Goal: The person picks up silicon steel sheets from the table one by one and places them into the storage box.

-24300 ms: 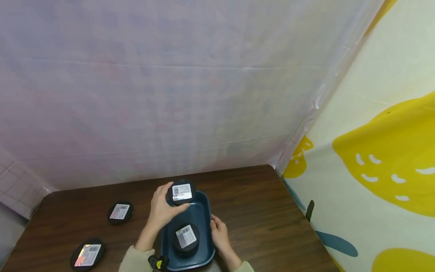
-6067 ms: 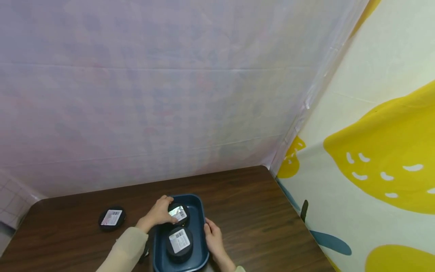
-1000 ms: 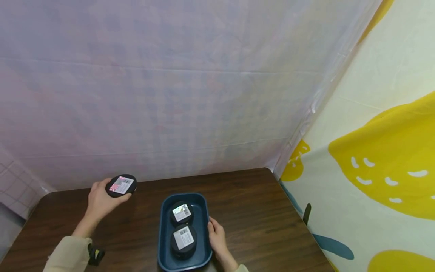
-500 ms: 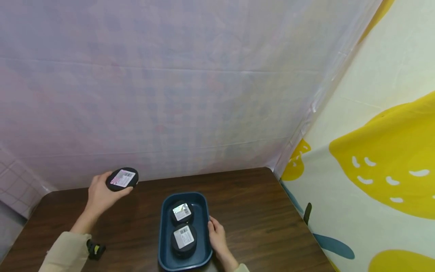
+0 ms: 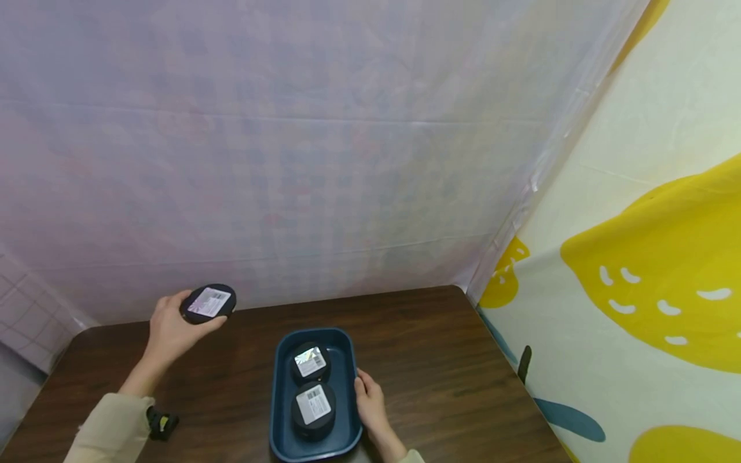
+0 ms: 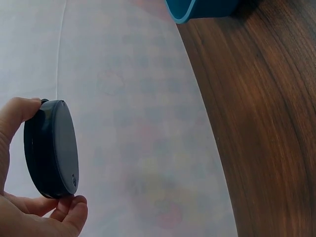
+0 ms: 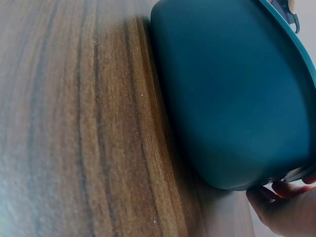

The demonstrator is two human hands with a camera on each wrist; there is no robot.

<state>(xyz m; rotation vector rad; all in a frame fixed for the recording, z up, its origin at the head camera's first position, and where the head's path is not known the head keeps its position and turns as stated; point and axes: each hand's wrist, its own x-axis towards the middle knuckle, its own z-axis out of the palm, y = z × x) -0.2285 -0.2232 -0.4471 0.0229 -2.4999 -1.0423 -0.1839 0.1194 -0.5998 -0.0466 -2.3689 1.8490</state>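
Note:
In the head view my left hand (image 5: 170, 328) holds a round, flat black case (image 5: 208, 303) above the table's back left, thumb and fingers at its rim. A white barcode label faces up on it. The left wrist view shows the case (image 6: 52, 148) edge-on. At the table's front stands a deep blue tray (image 5: 346, 418). Two round black cases lie inside, a far case (image 5: 303, 379) and a near case (image 5: 307, 432), both labelled on top. The near one looks taller; I cannot tell whether it is a stack. My right hand (image 5: 372, 405) grips the tray's right rim.
The dark wooden table (image 5: 428, 360) carries the tray. Behind it hangs a pale checked sheet (image 5: 324, 193). A lemon-patterned cloth (image 5: 637, 334) hangs along the right side, close to the table's edge. A grey surface (image 5: 17, 379) borders the left.
Over the longer span, cases left the tabletop and a second one came into the tray. In the last second my left hand raised its case slightly, then stayed nearly still. The right hand kept its grip.

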